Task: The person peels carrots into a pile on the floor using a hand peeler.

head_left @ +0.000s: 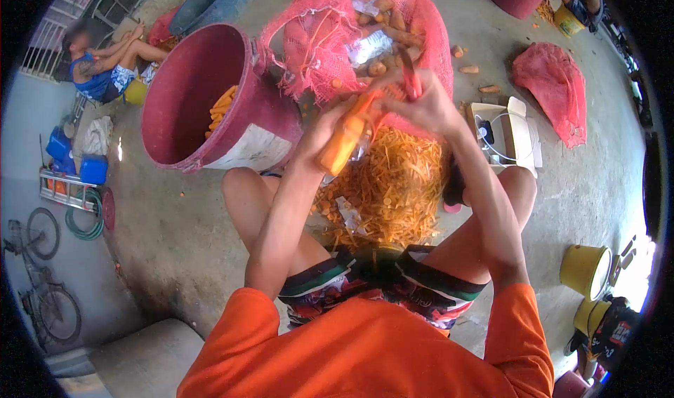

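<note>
My left hand [323, 133] is wrapped round a peeled orange carrot [342, 145], tilted over the floor between my knees. My right hand [430, 104] is closed on a tool with a red handle [411, 83], close to the carrot's upper end; its working end is blurred. Beneath both hands lies a heap of orange peelings [397, 187]. Just beyond them, a pink mesh sack [432, 29] stands open with unpeeled carrots [399, 36] inside.
A large maroon tub [274, 117] with peeled carrots [222, 110] stands at left. An open carton [516, 128] and another pink sack [551, 82] lie at right. Another person [102, 68] sits at upper left; yellow buckets [586, 272] stand at lower right.
</note>
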The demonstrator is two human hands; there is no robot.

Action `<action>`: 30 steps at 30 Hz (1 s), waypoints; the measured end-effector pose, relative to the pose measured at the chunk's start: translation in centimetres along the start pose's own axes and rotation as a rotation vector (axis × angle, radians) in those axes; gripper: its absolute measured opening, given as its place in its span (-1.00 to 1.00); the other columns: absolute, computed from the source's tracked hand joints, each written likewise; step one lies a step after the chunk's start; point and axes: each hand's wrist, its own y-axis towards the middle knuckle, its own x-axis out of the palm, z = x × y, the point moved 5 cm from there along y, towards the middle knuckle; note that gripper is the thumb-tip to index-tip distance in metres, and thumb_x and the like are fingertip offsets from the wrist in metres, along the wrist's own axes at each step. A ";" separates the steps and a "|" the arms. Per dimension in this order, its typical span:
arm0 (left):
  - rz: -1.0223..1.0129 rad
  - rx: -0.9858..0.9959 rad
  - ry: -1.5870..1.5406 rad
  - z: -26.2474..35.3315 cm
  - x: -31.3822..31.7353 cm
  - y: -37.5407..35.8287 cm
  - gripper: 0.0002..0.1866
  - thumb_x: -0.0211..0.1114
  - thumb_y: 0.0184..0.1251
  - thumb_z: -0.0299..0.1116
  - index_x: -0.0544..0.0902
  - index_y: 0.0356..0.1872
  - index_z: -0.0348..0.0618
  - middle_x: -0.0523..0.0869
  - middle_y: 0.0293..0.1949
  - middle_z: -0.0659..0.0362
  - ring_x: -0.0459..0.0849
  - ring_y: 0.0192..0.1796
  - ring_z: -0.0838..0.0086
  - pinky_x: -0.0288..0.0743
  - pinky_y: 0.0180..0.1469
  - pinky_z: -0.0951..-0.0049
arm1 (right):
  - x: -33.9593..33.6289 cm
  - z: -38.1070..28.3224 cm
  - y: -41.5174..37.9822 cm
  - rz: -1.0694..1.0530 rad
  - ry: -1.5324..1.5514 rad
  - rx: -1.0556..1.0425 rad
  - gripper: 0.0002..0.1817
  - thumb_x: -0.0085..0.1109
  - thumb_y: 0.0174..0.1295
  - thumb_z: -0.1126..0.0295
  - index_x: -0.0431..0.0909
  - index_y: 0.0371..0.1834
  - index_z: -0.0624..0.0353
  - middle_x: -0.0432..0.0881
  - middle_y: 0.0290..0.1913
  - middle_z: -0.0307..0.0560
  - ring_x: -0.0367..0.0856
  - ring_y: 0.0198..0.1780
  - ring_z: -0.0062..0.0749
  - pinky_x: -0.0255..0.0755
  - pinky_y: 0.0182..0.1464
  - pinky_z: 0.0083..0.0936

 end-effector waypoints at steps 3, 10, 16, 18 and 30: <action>-0.099 -0.047 0.118 -0.7 -1.3 0.6 -0.68 0.14 0.63 -0.14 0.59 0.14 -0.14 0.76 -0.20 0.07 0.75 -0.33 0.49 0.65 -0.36 0.53 | -3.8 4.2 0.8 0.109 -0.044 0.128 -0.80 0.44 0.24 0.50 0.73 -0.08 0.25 0.79 -0.19 -0.18 0.64 -0.22 -0.62 0.54 -0.13 -0.55; 0.148 -0.050 -0.137 -1.9 -3.1 0.8 -0.58 0.26 0.53 0.02 0.56 0.06 -0.14 0.69 -0.26 0.16 0.73 -0.30 0.46 0.66 -0.30 0.46 | -4.1 2.1 -0.1 0.134 -0.499 -0.015 -0.68 0.47 0.16 0.32 0.67 -0.09 0.22 0.68 -0.36 0.15 0.67 -0.28 0.16 0.55 -0.20 -0.16; 0.117 0.138 0.484 -0.9 -1.6 0.0 -0.56 0.48 0.28 -0.47 0.51 0.13 -0.07 0.64 -0.14 0.31 0.62 -0.30 0.64 0.53 -0.43 0.57 | 1.1 3.4 -2.3 -0.173 -0.636 0.132 -0.72 0.36 0.21 0.33 0.67 -0.05 0.19 0.71 -0.19 0.14 0.69 -0.14 0.17 0.56 -0.12 -0.06; 0.093 0.146 0.470 -0.4 -1.2 -0.5 -0.55 0.50 0.20 -0.53 0.55 0.10 -0.16 0.68 -0.14 0.25 0.68 -0.17 0.61 0.50 -0.36 0.62 | 2.3 2.2 -2.2 -0.185 -0.616 0.030 -0.68 0.37 0.18 0.33 0.65 -0.01 0.15 0.70 -0.15 0.12 0.69 -0.15 0.17 0.57 -0.11 -0.02; -0.019 0.063 0.525 -1.2 -0.7 -1.5 -0.50 0.38 0.12 -0.63 0.52 0.14 -0.22 0.66 -0.03 0.17 0.57 -0.33 0.63 0.47 -0.43 0.60 | 0.2 4.8 -0.8 -0.097 -0.769 0.234 -0.71 0.28 0.34 0.18 0.70 -0.28 0.23 0.70 -0.43 0.23 0.75 -0.27 0.16 0.61 -0.22 0.00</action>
